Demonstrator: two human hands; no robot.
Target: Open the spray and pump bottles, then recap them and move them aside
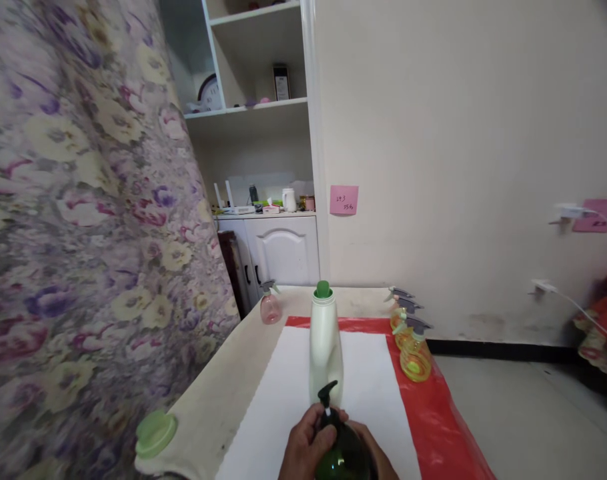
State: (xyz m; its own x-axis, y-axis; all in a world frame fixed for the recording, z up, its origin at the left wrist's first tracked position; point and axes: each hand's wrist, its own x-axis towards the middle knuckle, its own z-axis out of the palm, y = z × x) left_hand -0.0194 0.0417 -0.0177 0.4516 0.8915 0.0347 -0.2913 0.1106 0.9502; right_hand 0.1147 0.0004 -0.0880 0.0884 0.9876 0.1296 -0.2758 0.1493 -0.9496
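A dark green spray bottle with a black trigger head sits at the bottom centre of the head view. My left hand wraps its fingers round the bottle's neck and top. My right hand holds the bottle's right side; only part of that hand shows. Just behind the bottle stands a tall white bottle with a green cap, upright on a white sheet.
The white sheet lies on a red cover over the table. A pink spray bottle stands at the far left, yellow spray bottles at the right. A green lid rests on the near left corner. A floral curtain hangs left.
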